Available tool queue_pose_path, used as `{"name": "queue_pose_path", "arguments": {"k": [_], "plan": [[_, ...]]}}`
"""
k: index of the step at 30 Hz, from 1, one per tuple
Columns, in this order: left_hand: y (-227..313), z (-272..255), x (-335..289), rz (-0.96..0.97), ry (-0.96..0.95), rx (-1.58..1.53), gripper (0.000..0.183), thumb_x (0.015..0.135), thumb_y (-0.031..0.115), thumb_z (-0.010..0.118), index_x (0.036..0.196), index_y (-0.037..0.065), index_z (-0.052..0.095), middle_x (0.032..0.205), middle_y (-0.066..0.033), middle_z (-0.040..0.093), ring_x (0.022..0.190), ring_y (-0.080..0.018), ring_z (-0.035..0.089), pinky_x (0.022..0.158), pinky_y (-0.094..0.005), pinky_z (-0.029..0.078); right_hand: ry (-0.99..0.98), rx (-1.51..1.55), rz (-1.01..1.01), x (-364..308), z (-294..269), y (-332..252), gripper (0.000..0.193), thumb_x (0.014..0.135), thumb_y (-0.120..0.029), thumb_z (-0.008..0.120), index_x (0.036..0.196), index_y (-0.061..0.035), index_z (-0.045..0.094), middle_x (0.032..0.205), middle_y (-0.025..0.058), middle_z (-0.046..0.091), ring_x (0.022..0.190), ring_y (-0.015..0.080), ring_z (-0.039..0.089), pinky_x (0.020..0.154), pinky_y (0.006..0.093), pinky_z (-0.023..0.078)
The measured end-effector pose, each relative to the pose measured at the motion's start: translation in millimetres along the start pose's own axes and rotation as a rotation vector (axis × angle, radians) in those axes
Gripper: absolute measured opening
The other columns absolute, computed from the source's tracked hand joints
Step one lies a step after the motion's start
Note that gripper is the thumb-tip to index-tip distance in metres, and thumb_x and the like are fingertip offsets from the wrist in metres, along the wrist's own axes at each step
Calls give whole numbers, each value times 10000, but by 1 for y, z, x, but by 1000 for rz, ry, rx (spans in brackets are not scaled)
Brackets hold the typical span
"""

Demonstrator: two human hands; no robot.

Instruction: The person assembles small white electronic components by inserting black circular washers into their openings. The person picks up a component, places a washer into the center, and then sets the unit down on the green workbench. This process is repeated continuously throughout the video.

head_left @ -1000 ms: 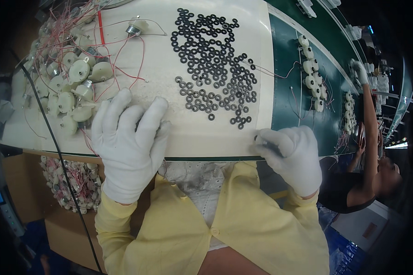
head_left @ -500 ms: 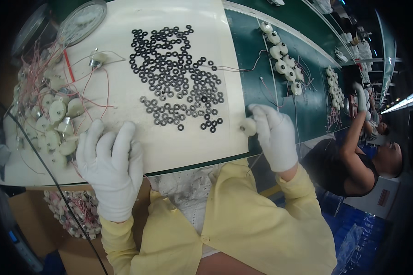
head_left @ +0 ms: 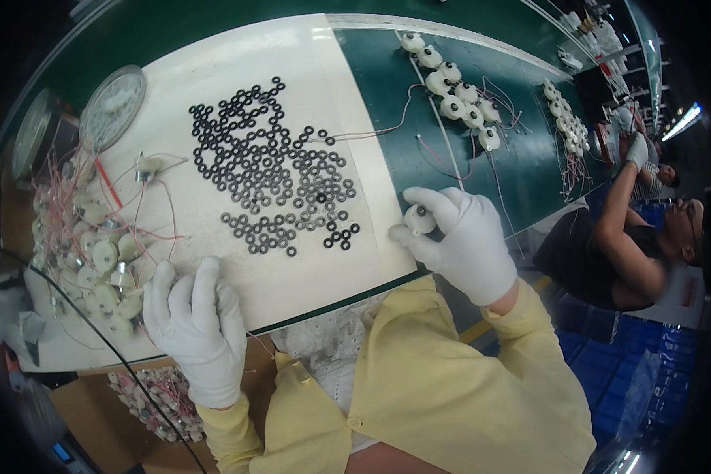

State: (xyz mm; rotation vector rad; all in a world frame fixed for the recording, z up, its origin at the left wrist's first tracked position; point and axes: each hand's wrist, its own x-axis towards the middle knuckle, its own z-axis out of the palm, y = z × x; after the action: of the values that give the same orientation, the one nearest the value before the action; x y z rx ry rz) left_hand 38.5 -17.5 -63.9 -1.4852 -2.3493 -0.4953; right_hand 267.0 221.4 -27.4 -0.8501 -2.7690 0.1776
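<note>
My right hand, in a white glove, pinches a cream-coloured round motor with a dark centre between thumb and fingers. It is over the right edge of the white sheet. My left hand, also gloved, lies on the sheet with its fingers apart and nothing visible in them. Beside it on the left is a heap of similar motors with pink and white wires. Many small black rings lie across the middle of the sheet. One single motor rests above the heap.
Several motors with black tops stand in rows on the green table, with another group farther right. A clear round dish is at the back left. Below the table edge, a cardboard box holds more motors. A co-worker sits at right.
My right hand has turned, so the motor's dark centre now shows between thumb and fingers. The view has shifted; my left hand stays by the heap.
</note>
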Motion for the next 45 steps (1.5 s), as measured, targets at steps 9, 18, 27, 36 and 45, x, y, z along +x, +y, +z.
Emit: {"name": "queue_pose_path", "arguments": {"k": [9, 18, 27, 36, 45], "plan": [[0, -1, -3, -7, -49, 0, 387, 948, 165, 675, 1332, 124, 655, 1119, -91, 622, 1258, -386, 541, 1105, -580, 383, 257, -60, 451, 8, -28, 117, 532, 841, -146, 790, 1357, -174, 666, 1059, 134, 714, 856, 311, 705, 771, 416, 558], [1, -3, -2, 14, -32, 17, 352, 962, 110, 652, 1313, 79, 659, 1137, -115, 661, 1253, -423, 555, 1071, -564, 405, 160, 91, 470, 22, -8, 156, 564, 902, -106, 706, 1450, -199, 615, 1097, 150, 739, 895, 292, 734, 813, 398, 573], [-8, -2, -7, 93, 49, 22, 379, 985, 197, 663, 1340, 70, 634, 1162, -85, 652, 1265, -418, 567, 1087, -594, 392, 179, 217, 503, 22, -16, 153, 424, 929, -88, 672, 1352, -116, 675, 986, 168, 766, 817, 276, 749, 773, 376, 578], [-17, -12, -6, 44, 116, 15, 349, 1050, 232, 586, 1323, 19, 631, 1167, -116, 677, 1270, -413, 569, 1089, -575, 400, 123, 147, 468, 70, -52, 145, 481, 970, -429, 706, 1147, 16, 748, 984, 200, 771, 903, 296, 755, 806, 366, 555], [-21, 1, -12, 8, 110, 3, 354, 1024, 236, 645, 1346, 90, 630, 1199, -92, 669, 1308, -392, 534, 1107, -579, 387, -200, 91, 453, 123, -43, 168, 473, 953, -439, 706, 1005, 25, 781, 756, 149, 731, 686, 243, 683, 697, 364, 537]]}}
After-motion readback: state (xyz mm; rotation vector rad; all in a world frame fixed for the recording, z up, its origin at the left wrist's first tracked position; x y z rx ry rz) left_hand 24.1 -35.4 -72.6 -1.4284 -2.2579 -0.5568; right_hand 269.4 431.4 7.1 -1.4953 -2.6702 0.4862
